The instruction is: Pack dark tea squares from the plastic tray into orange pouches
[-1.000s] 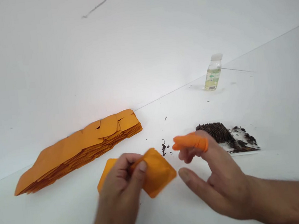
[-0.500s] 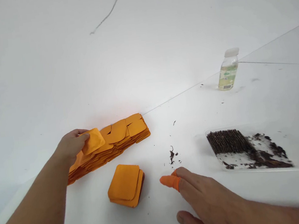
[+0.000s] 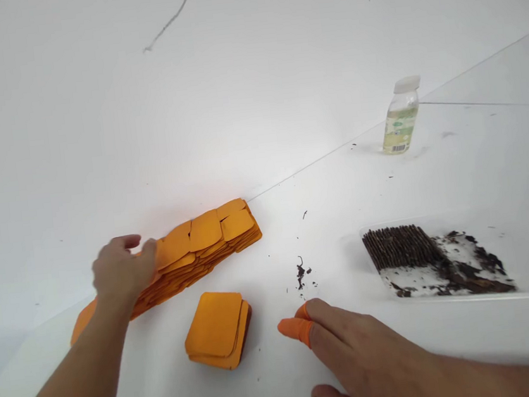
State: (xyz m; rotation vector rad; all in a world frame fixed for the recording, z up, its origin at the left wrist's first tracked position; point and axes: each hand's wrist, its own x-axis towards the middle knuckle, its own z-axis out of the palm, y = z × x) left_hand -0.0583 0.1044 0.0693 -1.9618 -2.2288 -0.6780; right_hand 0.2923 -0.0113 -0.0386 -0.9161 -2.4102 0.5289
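My left hand rests at the left part of a long overlapping row of flat orange packets. Its thumb and forefinger are apart, with no packet lifted between them; the other fingers are partly hidden. Nearer to me, a small squared stack of the same orange packets sits on the white table. To the right of that stack, my right hand hangs low over the surface, empty, with thumb and fingers spread. Orange finger cots cover two of its fingertips. Just beyond them lie dark brown crumbs.
A clear shallow tray on the right holds a row of thin dark brown sticks and loose dark flakes. Behind it stands a clear bottle with yellowish liquid and a white cap. A white wall rises along the table's back edge.
My left hand has let go of the orange packet it held, which now lies on the row, and its fingers have opened. My right hand has hardly moved; the view has shifted slightly.
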